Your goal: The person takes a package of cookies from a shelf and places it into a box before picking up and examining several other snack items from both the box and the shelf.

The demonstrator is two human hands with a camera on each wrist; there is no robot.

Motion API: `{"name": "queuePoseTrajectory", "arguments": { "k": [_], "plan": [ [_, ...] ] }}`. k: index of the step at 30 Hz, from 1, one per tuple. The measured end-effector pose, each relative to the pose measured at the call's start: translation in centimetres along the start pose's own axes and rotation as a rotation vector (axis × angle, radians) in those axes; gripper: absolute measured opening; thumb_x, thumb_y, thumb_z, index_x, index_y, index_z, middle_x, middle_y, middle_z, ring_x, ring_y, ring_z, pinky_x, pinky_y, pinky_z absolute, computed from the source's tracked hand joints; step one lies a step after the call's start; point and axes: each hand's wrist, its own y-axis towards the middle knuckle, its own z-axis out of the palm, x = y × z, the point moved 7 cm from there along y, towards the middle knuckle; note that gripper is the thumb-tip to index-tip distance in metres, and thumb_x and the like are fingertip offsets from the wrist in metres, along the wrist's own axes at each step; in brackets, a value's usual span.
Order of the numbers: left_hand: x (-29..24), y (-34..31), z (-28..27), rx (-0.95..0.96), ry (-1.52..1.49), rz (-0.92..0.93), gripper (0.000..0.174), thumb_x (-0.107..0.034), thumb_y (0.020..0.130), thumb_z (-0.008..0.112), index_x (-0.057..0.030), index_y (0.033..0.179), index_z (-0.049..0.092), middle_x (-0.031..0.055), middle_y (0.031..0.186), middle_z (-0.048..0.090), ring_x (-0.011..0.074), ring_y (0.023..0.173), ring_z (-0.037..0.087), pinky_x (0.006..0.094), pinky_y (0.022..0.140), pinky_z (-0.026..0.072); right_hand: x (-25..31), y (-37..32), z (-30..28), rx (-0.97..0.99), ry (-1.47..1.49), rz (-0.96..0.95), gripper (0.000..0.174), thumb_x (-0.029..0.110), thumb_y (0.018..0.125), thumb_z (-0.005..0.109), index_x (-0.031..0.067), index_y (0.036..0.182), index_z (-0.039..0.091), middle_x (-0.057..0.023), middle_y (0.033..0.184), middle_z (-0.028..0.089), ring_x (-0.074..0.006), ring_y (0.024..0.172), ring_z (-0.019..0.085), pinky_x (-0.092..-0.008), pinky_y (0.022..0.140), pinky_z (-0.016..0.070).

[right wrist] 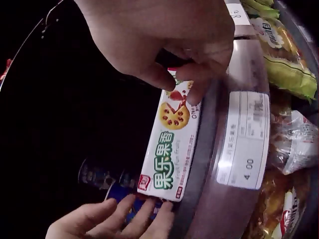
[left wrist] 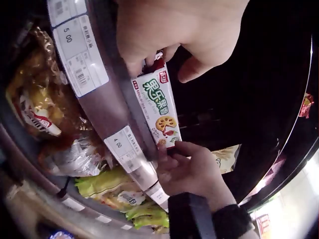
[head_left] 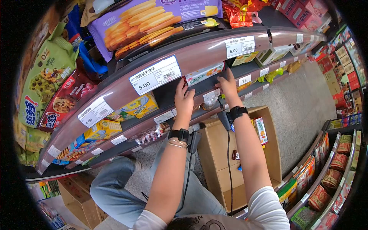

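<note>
A white biscuit box (head_left: 205, 74) with green lettering and a fruit-filled biscuit picture lies along the front of a dark shelf; both hands are at its ends. My right hand (head_left: 229, 88) pinches one end, with thumb and fingers at either side of the biscuit box (right wrist: 169, 142) in the right wrist view. At the other end is my left hand (head_left: 184, 97), its fingers loosely extended and fingertips right at the box's edge. The left wrist view shows the left hand (left wrist: 182, 32) partly covering that end of the biscuit box (left wrist: 157, 107). A blue package (right wrist: 119, 194) sits beside the left fingers.
Above, a price-tagged shelf edge (head_left: 203, 53) overhangs the hands, with a purple cookie package (head_left: 153, 21) on top. Yellow boxes (head_left: 140, 105) stand on the shelf to the left. An open cardboard box (head_left: 214, 153) with several packages sits on the floor below the right arm.
</note>
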Motion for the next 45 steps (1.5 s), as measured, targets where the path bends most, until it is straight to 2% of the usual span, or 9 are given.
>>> {"name": "queuePoseTrajectory", "arguments": {
  "k": [13, 17, 21, 26, 31, 34, 38, 41, 45],
  "plan": [
    [-0.2, 0.0, -0.5, -0.014, 0.055, 0.120, 0.061, -0.002, 0.082, 0.058, -0.0049, 0.139, 0.036, 0.0164, 0.141, 0.037, 0.0343, 0.132, 0.034, 0.0438, 0.106, 0.0317, 0.9, 0.9, 1.0, 0.259, 0.063, -0.003, 0.063, -0.001, 0.083, 0.043, 0.0075, 0.144, 0.028, -0.0095, 0.141, 0.041, -0.0155, 0.071, 0.064, -0.0237, 0.046, 0.0397],
    [-0.2, -0.9, -0.6, -0.093, 0.139, 0.145, 0.050, -0.004, 0.082, 0.057, -0.0034, 0.131, 0.044, 0.0186, 0.132, 0.042, 0.0335, 0.126, 0.040, 0.0403, 0.098, 0.0388, 0.5, -0.3, -0.4, 0.208, 0.109, -0.061, 0.054, 0.002, 0.085, 0.048, 0.0028, 0.138, 0.037, -0.0105, 0.135, 0.048, -0.0159, 0.088, 0.065, -0.0238, 0.062, 0.0489],
    [-2.4, -3.6, 1.6, -0.225, 0.470, 0.170, 0.033, -0.004, 0.082, 0.057, -0.0030, 0.115, 0.054, 0.0151, 0.117, 0.050, 0.0243, 0.102, 0.055, 0.0353, 0.084, 0.0466, -1.4, -3.9, -5.4, 0.009, 0.290, -0.079, 0.032, 0.012, 0.090, 0.053, 0.0008, 0.120, 0.051, -0.0113, 0.113, 0.062, -0.0161, 0.084, 0.065, -0.0233, 0.067, 0.0502],
    [0.9, -8.4, 8.5, 0.162, 0.228, -0.030, 0.025, -0.004, 0.081, 0.058, -0.0038, 0.106, 0.058, 0.0069, 0.100, 0.057, 0.0131, 0.074, 0.058, 0.0278, 0.072, 0.0473, -11.7, -10.7, -11.9, -0.204, 0.479, 0.137, 0.024, 0.017, 0.092, 0.055, 0.0054, 0.114, 0.055, -0.0077, 0.105, 0.064, -0.0151, 0.083, 0.064, -0.0230, 0.065, 0.0500],
    [6.1, -13.9, 12.1, 0.345, 0.240, -0.288, 0.019, -0.005, 0.081, 0.059, -0.0017, 0.100, 0.060, 0.0079, 0.097, 0.065, 0.0141, 0.087, 0.061, 0.0281, 0.076, 0.0477, -23.4, -17.9, -17.4, -0.473, 0.519, 0.431, 0.022, 0.020, 0.091, 0.056, 0.0076, 0.109, 0.056, -0.0057, 0.100, 0.063, -0.0147, 0.077, 0.063, -0.0231, 0.060, 0.0497],
    [9.0, -15.3, 13.5, 0.399, 0.266, -0.343, 0.018, -0.005, 0.081, 0.059, -0.0014, 0.098, 0.060, 0.0087, 0.098, 0.065, 0.0156, 0.087, 0.062, 0.0284, 0.079, 0.0475, -29.8, -20.4, -21.1, -0.623, 0.580, 0.555, 0.027, 0.017, 0.089, 0.054, 0.0094, 0.116, 0.053, -0.0048, 0.108, 0.060, -0.0190, 0.083, 0.061, -0.0295, 0.068, 0.0504],
    [11.7, -15.9, 15.5, 0.446, 0.301, -0.414, 0.018, -0.011, 0.087, 0.055, -0.0057, 0.104, 0.058, -0.0007, 0.089, 0.059, 0.0074, 0.078, 0.054, 0.0220, 0.065, 0.0410, -33.5, -20.9, -28.4, -0.910, 0.395, 0.435, 0.048, 0.015, 0.080, 0.069, 0.0048, 0.121, 0.045, -0.0120, 0.103, 0.058, -0.0183, 0.082, 0.060, -0.0288, 0.060, 0.0489],
    [12.9, -16.6, 17.2, 0.484, 0.359, -0.402, 0.016, -0.011, 0.086, 0.056, -0.0044, 0.100, 0.059, -0.0006, 0.087, 0.059, 0.0077, 0.077, 0.054, 0.0223, 0.065, 0.0410, -32.7, -19.4, -33.6, -1.030, -0.044, 0.192, 0.063, 0.013, 0.074, 0.075, -0.0041, 0.124, 0.041, -0.0176, 0.112, 0.057, -0.0268, 0.104, 0.055, -0.0348, 0.092, 0.0427],
    [16.2, -17.4, 17.7, 0.520, 0.516, -0.320, 0.015, -0.011, 0.085, 0.056, -0.0033, 0.098, 0.060, 0.0006, 0.085, 0.059, 0.0092, 0.076, 0.054, 0.0239, 0.067, 0.0427, -28.8, -18.4, -36.4, -0.933, -0.600, 0.277, 0.070, 0.023, 0.061, 0.080, -0.0032, 0.119, 0.050, -0.0235, 0.116, 0.056, -0.0367, 0.109, 0.054, -0.0410, 0.093, 0.0433]
  ]
}}
